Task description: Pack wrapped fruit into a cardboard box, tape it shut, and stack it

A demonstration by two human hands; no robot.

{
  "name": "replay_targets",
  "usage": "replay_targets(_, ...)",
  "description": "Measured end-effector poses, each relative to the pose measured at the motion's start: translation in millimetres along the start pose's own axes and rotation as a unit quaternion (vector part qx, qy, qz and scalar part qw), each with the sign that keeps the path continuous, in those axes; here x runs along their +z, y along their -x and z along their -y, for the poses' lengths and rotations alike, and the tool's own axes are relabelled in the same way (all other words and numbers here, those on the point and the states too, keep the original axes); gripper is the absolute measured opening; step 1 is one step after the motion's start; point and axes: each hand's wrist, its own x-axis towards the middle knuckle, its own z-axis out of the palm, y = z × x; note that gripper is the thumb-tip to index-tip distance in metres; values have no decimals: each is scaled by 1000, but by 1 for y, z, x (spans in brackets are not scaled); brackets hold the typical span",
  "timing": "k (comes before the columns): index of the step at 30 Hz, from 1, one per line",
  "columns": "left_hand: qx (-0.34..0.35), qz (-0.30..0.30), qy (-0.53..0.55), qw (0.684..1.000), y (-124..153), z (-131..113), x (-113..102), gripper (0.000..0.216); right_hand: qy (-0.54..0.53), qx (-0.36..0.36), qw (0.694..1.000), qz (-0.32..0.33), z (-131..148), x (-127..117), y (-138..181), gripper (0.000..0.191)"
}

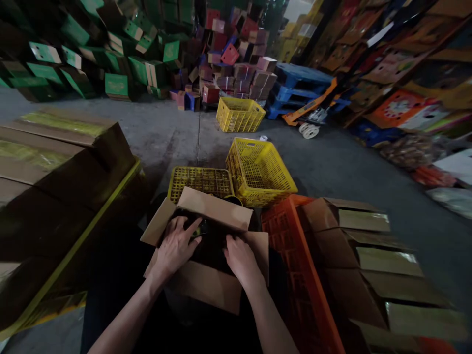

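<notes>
An open cardboard box (214, 281) rests on my lap with its flaps folded outward. My left hand (177, 246) reaches into its left side, thumb and index finger stretched out and apart. Beside those fingertips is a dark, shiny, rounded thing (201, 228) with a yellowish-green mark; its kind is unclear. My right hand (239, 255) dips in at the right side, its fingers curled and close together. Their tips fade into the dark inside, and what they hold, if anything, is hidden. Most of the contents are too dark to make out.
Yellow crates (263, 189) stand ahead on the concrete floor. To the right, an orange crate (298, 246) holds taped cartons (363, 220); more cartons (47, 152) are stacked at left. Farther off are an orange pallet jack (313, 105), blue pallets (300, 81) and heaped green boxes (117, 84).
</notes>
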Motion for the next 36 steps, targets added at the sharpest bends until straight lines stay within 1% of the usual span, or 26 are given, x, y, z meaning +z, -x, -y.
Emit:
replay_targets(2,6,6,-15,1000,-1,1,4,52,66,14,997,46,8,6,-8,33)
replay_targets(4,6,8,-31,999,-3,1,6,48,87,17,994,68,13,13,-15,36)
replay_targets(7,-3,5,-50,999,-4,0,7,40,95,16,993,74,15,21,-19,45)
replay_targets(9,-2,0,-50,999,-4,0,6,39,102,14,992,77,15,23,-18,53)
replay_targets(11,1,-14,-37,999,-3,0,5,39,102,6,992,72,15,23,-14,55)
replay_targets(13,4,-30,-18,999,-2,1,5,40,83,-2,996,30,15,19,-6,49)
replay_targets(15,7,-38,2,999,-1,2,4,39,36,1,998,-46,13,11,4,37)
replay_targets(17,13,-37,27,999,0,3,1,37,-43,14,991,-130,11,1,14,25)
replay_targets(18,18,-36,43,998,0,2,-1,37,-100,15,981,-167,10,-4,18,19)
replay_targets(19,24,-33,62,997,0,2,-3,38,-175,13,965,-196,10,-9,21,14)
replay_targets(20,31,-28,83,996,0,1,-6,40,-265,8,940,-216,11,-12,23,11)
replay_targets(21,40,-20,105,993,1,0,-9,44,-364,3,904,-224,14,-13,24,11)
replay_targets(22,50,-9,124,991,2,-1,-13,49,-464,1,858,-220,18,-13,23,15)
replay_targets(23,59,4,141,988,2,-2,-15,53,-555,2,806,-207,23,-10,21,20)
replay_targets(25,70,27,163,984,4,-1,-19,58,-684,6,707,-179,35,-2,14,28)
replay_targets(26,70,33,171,982,5,0,-20,55,-722,5,671,-169,40,3,10,31)
replay_targets(27,66,33,178,981,5,1,-19,50,-746,2,646,-160,44,9,7,33)
replay_targets(28,56,28,188,980,5,2,-19,45,-761,-3,631,-152,47,14,3,32)
replay_targets(29,43,22,200,979,5,4,-17,40,-768,-7,623,-147,48,18,0,31)
replay_targets(31,23,14,220,975,5,6,-14,35,-767,-10,624,-153,45,24,-5,29)
replay_targets(34,16,18,223,975,5,8,-9,33,-750,-6,634,-189,37,31,-10,28)
replay_targets(36,11,22,228,973,5,9,-6,34,-751,4,626,-209,32,33,-11,27)
